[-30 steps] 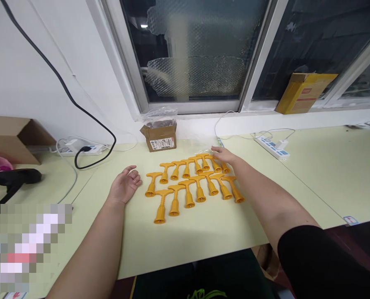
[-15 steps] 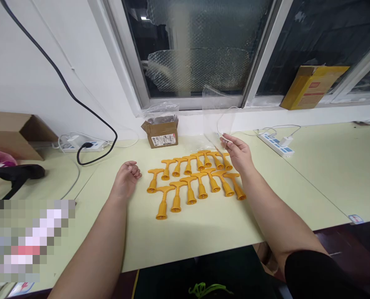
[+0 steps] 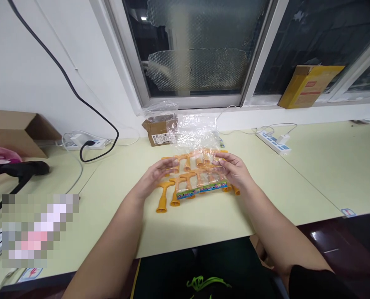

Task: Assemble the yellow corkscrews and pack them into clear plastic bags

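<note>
My right hand (image 3: 237,169) pinches the clear, thin plastic bag (image 3: 195,158); whether my left hand (image 3: 154,175) grips, I can't tell. Best hold softly.

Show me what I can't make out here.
All in the head view:
Yellow pieces: several partly hidden by the right hand and the glare on the clear bag.
Left hand: whether it touches the bag; the film is too transparent there.
Box label: print too small.
Pink thing: cut off by the left edge.
</note>
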A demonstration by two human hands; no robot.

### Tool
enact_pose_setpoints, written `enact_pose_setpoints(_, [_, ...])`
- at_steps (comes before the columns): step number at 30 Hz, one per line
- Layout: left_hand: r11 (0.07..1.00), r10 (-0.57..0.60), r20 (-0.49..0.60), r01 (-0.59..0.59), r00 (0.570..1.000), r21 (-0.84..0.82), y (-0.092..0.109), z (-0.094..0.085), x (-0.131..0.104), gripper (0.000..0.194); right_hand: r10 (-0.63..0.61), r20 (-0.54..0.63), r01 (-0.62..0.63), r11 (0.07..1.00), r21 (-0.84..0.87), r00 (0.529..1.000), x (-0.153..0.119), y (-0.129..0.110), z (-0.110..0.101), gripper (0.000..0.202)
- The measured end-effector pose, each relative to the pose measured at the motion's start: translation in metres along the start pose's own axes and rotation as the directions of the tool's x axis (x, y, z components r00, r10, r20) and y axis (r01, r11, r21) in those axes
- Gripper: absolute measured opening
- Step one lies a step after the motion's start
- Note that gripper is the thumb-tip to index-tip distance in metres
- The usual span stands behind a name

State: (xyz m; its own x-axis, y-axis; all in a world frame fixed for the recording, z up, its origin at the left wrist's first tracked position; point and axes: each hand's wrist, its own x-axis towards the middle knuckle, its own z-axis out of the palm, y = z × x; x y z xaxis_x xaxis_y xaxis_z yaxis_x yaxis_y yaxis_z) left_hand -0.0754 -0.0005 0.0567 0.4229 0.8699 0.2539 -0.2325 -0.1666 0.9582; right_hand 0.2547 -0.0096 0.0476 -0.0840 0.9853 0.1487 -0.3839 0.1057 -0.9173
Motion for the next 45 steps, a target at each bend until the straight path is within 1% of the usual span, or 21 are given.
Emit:
enact_pose_setpoints(1, [1.0, -0.024, 0.042, 0.024, 0.999, -0.012, 0.001, 0.013, 0.001, 0.078, -0.007, 0.004, 0.007, 1.0, -0.012, 1.0, -0.001, 0.005, 0.002, 0.032])
enact_pose_setpoints(2, [0.999, -0.038, 0.05, 0.038, 0.998, -0.008, 0.0, 0.024, 0.002, 0.07, -0.012, 0.021, 0.013, 0.999, -0.039, 1.0, -0.001, 0.008, 0.003, 0.032])
enact_pose_setpoints(4, [1.0, -0.012, -0.065, 0.013, 0.998, 0.012, -0.003, 0.041, 0.002, 0.051, -0.029, 0.091, 0.043, 0.988, -0.15, 0.995, -0.002, 0.013, -0.001, 0.03])
enact_pose_setpoints(6, [1.0, -0.002, -0.181, 0.005, 0.983, 0.021, -0.008, 0.047, 0.002, 0.039, -0.082, 0.139, 0.125, 0.932, -0.341, 0.987, -0.002, 0.014, -0.013, 0.026])
enact_pose_setpoints(8, [1.0, -0.017, -0.27, 0.017, 0.963, -0.002, -0.01, 0.041, -0.001, 0.038, -0.179, 0.11, 0.209, 0.792, -0.574, 0.978, 0.0, 0.011, -0.034, 0.025])
enact_pose_setpoints(9, [0.999, -0.03, -0.311, 0.022, 0.95, -0.03, -0.011, 0.036, -0.002, 0.039, -0.229, 0.072, 0.215, 0.697, -0.684, 0.971, 0.001, 0.01, -0.046, 0.025])
enact_pose_setpoints(10, [0.997, -0.044, -0.351, 0.021, 0.935, -0.068, -0.01, 0.028, -0.003, 0.04, -0.242, 0.045, 0.188, 0.612, -0.768, 0.969, 0.002, 0.008, -0.057, 0.026])
enact_pose_setpoints(12, [0.986, -0.074, -0.422, 0.004, 0.904, -0.165, -0.008, 0.012, -0.006, 0.043, -0.187, 0.034, 0.121, 0.481, -0.868, 0.982, 0.004, 0.006, -0.076, 0.025])
enact_pose_setpoints(14, [0.969, -0.102, -0.461, -0.017, 0.881, -0.247, -0.006, -0.001, -0.007, 0.043, -0.098, 0.04, 0.078, 0.423, -0.903, 0.994, 0.005, 0.007, -0.085, 0.022])
enact_pose_setpoints(16, [0.955, -0.129, -0.477, -0.021, 0.869, -0.297, -0.004, -0.009, -0.007, 0.042, -0.003, 0.061, 0.057, 0.412, -0.909, 0.998, 0.005, 0.01, -0.086, 0.021])
enact_pose_setpoints(18, [0.947, -0.153, -0.48, -0.011, 0.864, -0.321, -0.005, -0.013, -0.006, 0.042, 0.056, 0.079, 0.052, 0.379, -0.924, 0.995, 0.006, 0.014, -0.082, 0.027])
enact_pose_setpoints(21, [0.946, -0.167, -0.462, 0.01, 0.871, -0.323, -0.007, -0.011, -0.006, 0.041, 0.069, 0.092, 0.073, 0.243, -0.967, 0.993, 0.007, 0.019, -0.074, 0.047])
enact_pose_setpoints(24, [0.952, -0.166, -0.435, 0.029, 0.885, -0.306, -0.009, -0.01, -0.006, 0.042, 0.096, 0.064, 0.049, 0.15, -0.987, 0.993, 0.007, 0.021, -0.069, 0.055])
enact_pose_setpoints(28, [0.96, -0.171, -0.419, 0.055, 0.892, -0.274, -0.01, -0.011, -0.006, 0.045, 0.151, -0.044, -0.069, 0.164, -0.984, 0.988, 0.005, 0.016, -0.067, 0.052])
enact_pose_setpoints(31, [0.963, -0.172, -0.405, 0.066, 0.898, -0.262, -0.009, -0.011, -0.006, 0.048, 0.198, -0.111, -0.15, 0.197, -0.969, 0.974, 0.003, 0.009, -0.074, 0.047])
enact_pose_setpoints(33, [0.965, -0.171, -0.396, 0.072, 0.902, -0.253, -0.008, -0.012, -0.007, 0.048, 0.218, -0.111, -0.164, 0.242, -0.956, 0.97, 0.002, 0.004, -0.082, 0.044])
enact_pose_setpoints(35, [0.966, -0.175, -0.394, 0.08, 0.902, -0.246, -0.008, -0.012, -0.007, 0.049, 0.223, -0.079, -0.143, 0.286, -0.947, 0.972, 0.001, 0.0, -0.09, 0.04])
enact_pose_setpoints(37, [0.966, -0.179, -0.395, 0.086, 0.901, -0.242, -0.008, -0.012, -0.008, 0.051, 0.236, -0.06, -0.128, 0.288, -0.949, 0.97, 0.001, -0.001, -0.096, 0.038])
enact_pose_setpoints(40, [0.967, -0.182, -0.393, 0.092, 0.902, -0.237, -0.009, -0.013, -0.008, 0.051, 0.289, -0.091, -0.173, 0.27, -0.947, 0.953, 0.003, 0.002, -0.097, 0.042])
enact_pose_setpoints(42, [0.967, -0.183, -0.392, 0.093, 0.902, -0.238, -0.009, -0.012, -0.007, 0.051, 0.325, -0.103, -0.203, 0.29, -0.935, 0.94, 0.005, 0.004, -0.096, 0.041])
enact_pose_setpoints(45, [0.963, -0.191, -0.388, 0.097, 0.902, -0.25, -0.008, -0.011, -0.006, 0.052, 0.339, -0.096, -0.209, 0.315, -0.926, 0.936, 0.007, 0.006, -0.095, 0.036])
